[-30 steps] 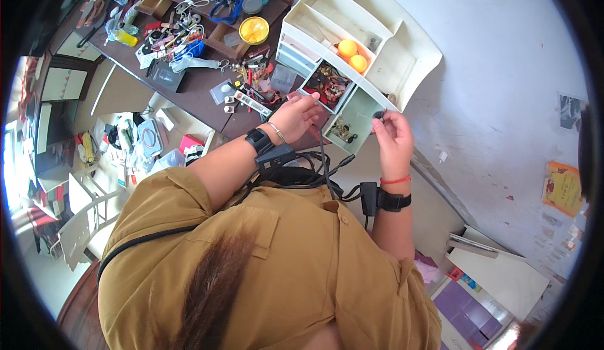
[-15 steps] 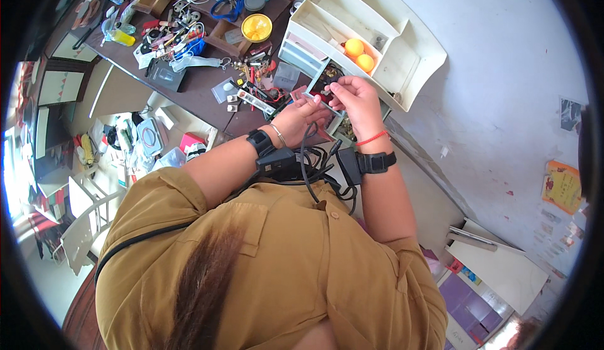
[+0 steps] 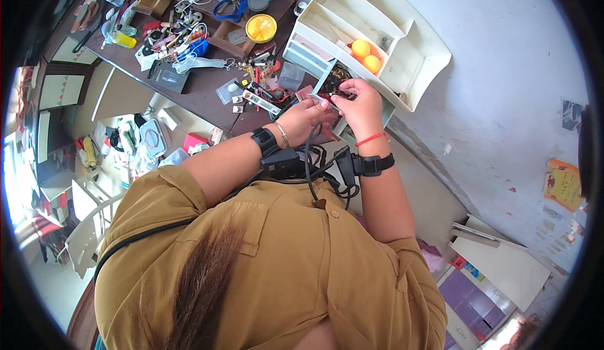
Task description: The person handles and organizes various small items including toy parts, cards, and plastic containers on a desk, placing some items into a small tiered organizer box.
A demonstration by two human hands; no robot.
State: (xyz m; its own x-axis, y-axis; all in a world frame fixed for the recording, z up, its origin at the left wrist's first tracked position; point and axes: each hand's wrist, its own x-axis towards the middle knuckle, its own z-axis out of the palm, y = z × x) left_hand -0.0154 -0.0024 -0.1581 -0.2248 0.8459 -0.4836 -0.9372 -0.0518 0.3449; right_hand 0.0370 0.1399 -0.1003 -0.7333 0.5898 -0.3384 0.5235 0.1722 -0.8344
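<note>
My left hand (image 3: 303,119) is closed at the near side of a pulled-out drawer (image 3: 324,78) of the cream desk organizer (image 3: 423,67). Its thumb lies near a pale drawer edge, and whatever the fingers hold is hidden. My right hand (image 3: 363,106) reaches over the same drawer from the right, thumb and forefinger pinched together close to the left thumb. Any piece between them is too small to name. Small dark odds and ends (image 3: 340,73) lie in the drawer beyond the fingertips. Two orange balls (image 3: 361,48) sit in an upper compartment of the organizer.
Left of the organizer, the dark table (image 3: 217,114) carries a yellow round container (image 3: 261,28), a blue-handled basket (image 3: 234,5), a black flat box (image 3: 168,76) and many loose small items. Black cables (image 3: 314,161) hang between my wrists. A wall (image 3: 503,85) stands on the right.
My right hand has drawn slightly back and its fingers have come closer to the left thumb. The whole view has shifted a little. The balls stay in their compartment.
</note>
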